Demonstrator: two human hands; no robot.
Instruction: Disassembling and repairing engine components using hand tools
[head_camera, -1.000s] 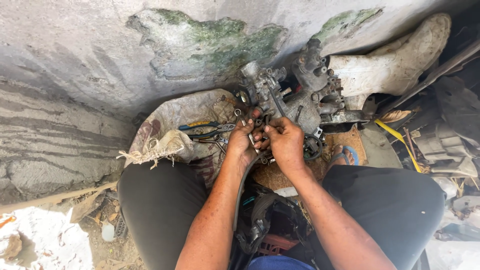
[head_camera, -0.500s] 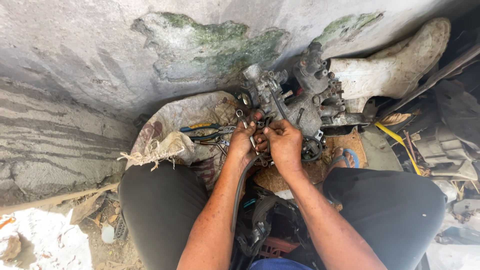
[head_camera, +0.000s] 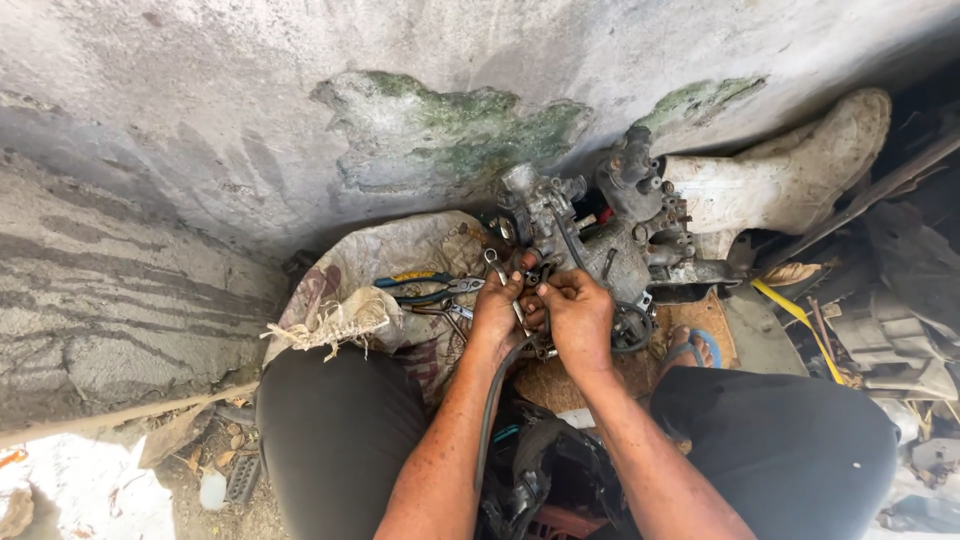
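Note:
A grimy grey metal engine part (head_camera: 610, 230), like a carburettor, sits on the ground between my knees, close to the wall. My left hand (head_camera: 497, 310) grips a small silver wrench (head_camera: 497, 268) whose ring end sticks up by the part's left side. My right hand (head_camera: 577, 315) is closed over fittings at the front of the part, touching my left hand. A black hose (head_camera: 492, 400) runs from under my hands down toward my lap. What my right fingers pinch is hidden.
Pliers with blue and yellow handles (head_camera: 425, 285) and other tools lie on a worn printed sack (head_camera: 370, 290) at left. A dirty white boot (head_camera: 790, 180) leans on the stained concrete wall (head_camera: 300, 130). A yellow strap (head_camera: 795, 315) and scrap metal (head_camera: 890, 340) lie at right.
Both hands stay together at the front of the part, with only slight shifts of the fingers and wrench.

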